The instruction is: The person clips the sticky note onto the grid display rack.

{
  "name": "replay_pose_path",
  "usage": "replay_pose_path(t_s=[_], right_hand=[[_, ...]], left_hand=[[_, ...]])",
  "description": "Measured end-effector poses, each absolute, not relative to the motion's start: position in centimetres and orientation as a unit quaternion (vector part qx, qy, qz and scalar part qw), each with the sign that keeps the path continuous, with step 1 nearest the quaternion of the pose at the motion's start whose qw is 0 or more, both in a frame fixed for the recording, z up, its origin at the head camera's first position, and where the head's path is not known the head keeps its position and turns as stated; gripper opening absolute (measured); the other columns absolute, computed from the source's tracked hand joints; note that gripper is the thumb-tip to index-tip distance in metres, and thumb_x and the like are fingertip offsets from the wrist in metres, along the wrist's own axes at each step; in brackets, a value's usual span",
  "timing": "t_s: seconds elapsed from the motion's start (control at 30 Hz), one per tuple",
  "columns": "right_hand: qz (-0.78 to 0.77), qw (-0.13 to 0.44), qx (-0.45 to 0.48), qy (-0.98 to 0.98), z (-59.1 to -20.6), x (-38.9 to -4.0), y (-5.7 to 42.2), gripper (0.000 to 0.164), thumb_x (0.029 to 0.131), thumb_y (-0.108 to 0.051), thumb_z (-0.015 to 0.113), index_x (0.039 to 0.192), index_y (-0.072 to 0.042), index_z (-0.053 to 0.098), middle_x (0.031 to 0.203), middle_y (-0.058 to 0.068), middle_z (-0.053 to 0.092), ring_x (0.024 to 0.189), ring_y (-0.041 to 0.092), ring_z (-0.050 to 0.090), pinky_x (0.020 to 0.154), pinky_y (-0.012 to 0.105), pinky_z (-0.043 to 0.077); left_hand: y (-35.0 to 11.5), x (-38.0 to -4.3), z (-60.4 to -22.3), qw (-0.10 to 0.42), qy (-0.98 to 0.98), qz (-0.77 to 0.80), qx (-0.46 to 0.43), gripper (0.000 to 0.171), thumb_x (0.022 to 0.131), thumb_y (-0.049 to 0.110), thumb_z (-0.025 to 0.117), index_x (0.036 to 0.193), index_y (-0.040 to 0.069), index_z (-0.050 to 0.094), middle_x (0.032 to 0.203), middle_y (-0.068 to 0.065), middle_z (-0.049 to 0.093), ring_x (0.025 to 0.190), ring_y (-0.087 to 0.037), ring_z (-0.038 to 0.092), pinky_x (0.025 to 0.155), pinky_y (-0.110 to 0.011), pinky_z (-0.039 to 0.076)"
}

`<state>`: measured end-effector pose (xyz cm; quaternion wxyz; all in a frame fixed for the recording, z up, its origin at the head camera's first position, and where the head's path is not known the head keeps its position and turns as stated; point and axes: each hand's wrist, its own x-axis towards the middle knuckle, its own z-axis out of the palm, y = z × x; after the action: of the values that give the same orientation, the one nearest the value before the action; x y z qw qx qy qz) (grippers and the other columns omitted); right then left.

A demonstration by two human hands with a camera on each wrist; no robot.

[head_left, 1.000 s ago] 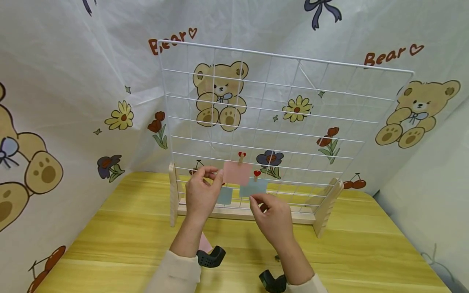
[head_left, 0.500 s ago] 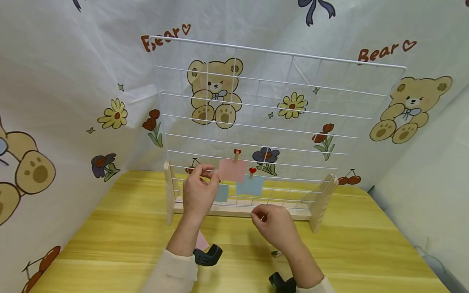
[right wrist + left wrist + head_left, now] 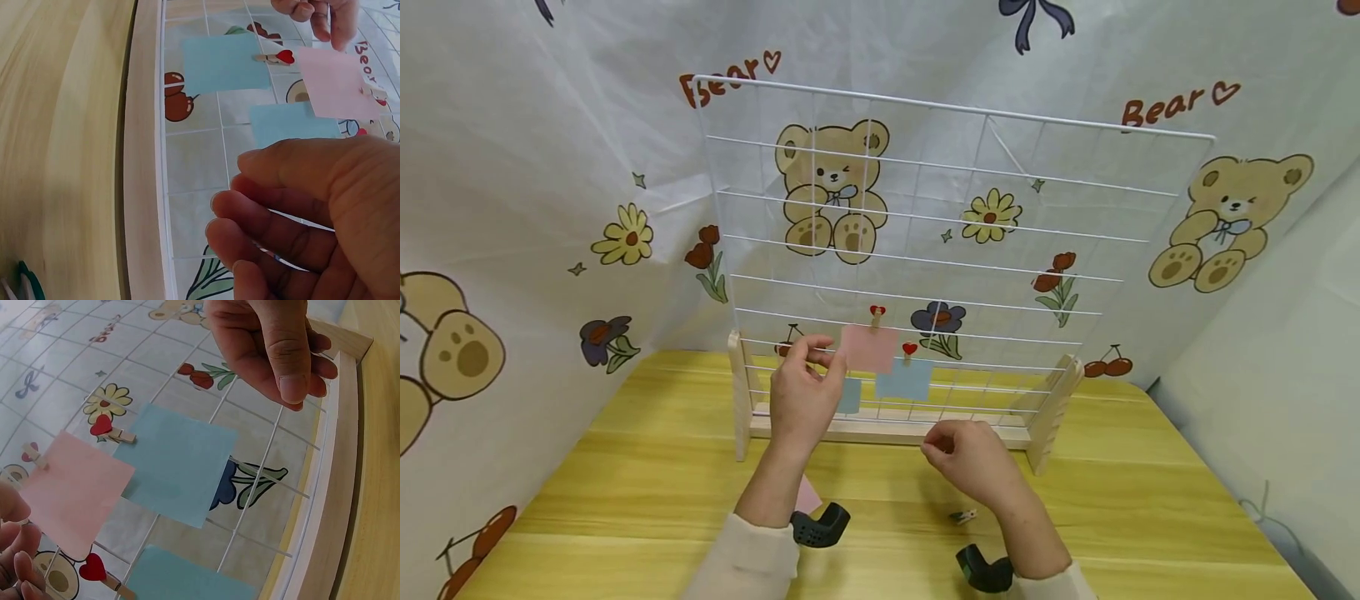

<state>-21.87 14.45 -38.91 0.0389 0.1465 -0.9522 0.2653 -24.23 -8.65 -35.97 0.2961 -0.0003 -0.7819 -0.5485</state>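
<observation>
My left hand [image 3: 805, 387] is at the left edge of a pink paper note [image 3: 870, 348], its fingertips right at the edge and thumb and fingers apart. A small clothespin with a red heart [image 3: 877, 315] clips that note to a white wire grid [image 3: 917, 221]. Two blue notes hang lower; one blue note [image 3: 904, 380] has its own heart clothespin [image 3: 123, 435], the other blue note [image 3: 850, 396] is partly behind my left hand. My right hand [image 3: 973, 462] hovers in front of the grid's base, fingers loosely curled with nothing between them.
A wooden stand [image 3: 891, 431] holds the grid upright on the yellow wood-grain table [image 3: 625, 500]. Another pink note [image 3: 807, 497] lies by my left forearm, and a small clothespin [image 3: 962, 517] lies beside my right forearm. A bear-print cloth [image 3: 647, 108] hangs behind.
My right hand has drawn back from the blue note, down and toward me. My left hand stays at the pink note's edge. The head view has shifted slightly, uncovering the clothespin on the table.
</observation>
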Motion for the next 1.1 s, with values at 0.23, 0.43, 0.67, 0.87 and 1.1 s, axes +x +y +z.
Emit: replay_pose_path(t_s=[0.23,0.43,0.67,0.87,1.1], right_hand=[[0.268,0.019,0.143,-0.952,-38.9,-22.0,14.8,0.006,0.091,-0.014,0.076,0.086,-0.012,0.076,0.077,-0.008,0.069,0.070,0.006,0.059,0.066,0.027,0.052],[0.255,0.004,0.157,-0.954,-38.8,-22.0,15.5,0.010,0.090,-0.011,0.076,0.082,-0.016,0.074,0.077,-0.007,0.068,0.071,0.006,0.059,0.067,0.029,0.051],[0.253,-0.016,0.166,-0.953,-38.7,-22.1,16.4,0.009,0.090,-0.012,0.075,0.083,-0.015,0.073,0.078,-0.006,0.068,0.071,0.008,0.059,0.068,0.031,0.051],[0.258,-0.048,0.171,-0.950,-39.1,-22.1,16.5,0.010,0.091,-0.011,0.074,0.082,-0.015,0.071,0.079,-0.006,0.067,0.073,0.009,0.058,0.069,0.033,0.050],[0.256,-0.058,0.171,-0.950,-38.8,-21.9,16.4,0.009,0.090,-0.011,0.075,0.083,-0.016,0.071,0.079,-0.005,0.068,0.074,0.010,0.059,0.069,0.034,0.051]], left_hand=[[-8.9,-23.4,-35.4,0.292,-0.778,-0.556,0.001,0.030,0.095,0.025,0.071,0.121,0.015,0.062,0.087,-0.001,0.069,0.060,-0.017,0.051,0.048,-0.028,0.038],[-9.1,-22.4,-34.7,0.293,-0.786,-0.544,-0.021,0.025,0.095,0.021,0.070,0.118,0.013,0.064,0.085,-0.002,0.068,0.063,-0.017,0.051,0.048,-0.027,0.037],[-9.0,-21.6,-34.8,0.277,-0.796,-0.536,-0.039,0.019,0.095,0.020,0.072,0.113,0.013,0.067,0.082,-0.003,0.067,0.062,-0.016,0.051,0.048,-0.026,0.038],[-8.6,-21.0,-35.4,0.255,-0.818,-0.510,-0.073,0.018,0.096,0.020,0.071,0.112,0.014,0.069,0.081,-0.001,0.068,0.059,-0.012,0.050,0.049,-0.025,0.039],[-9.0,-20.3,-37.0,0.236,-0.857,-0.441,-0.120,0.018,0.095,0.021,0.073,0.110,0.013,0.071,0.077,0.005,0.066,0.050,-0.004,0.042,0.043,-0.023,0.033]])
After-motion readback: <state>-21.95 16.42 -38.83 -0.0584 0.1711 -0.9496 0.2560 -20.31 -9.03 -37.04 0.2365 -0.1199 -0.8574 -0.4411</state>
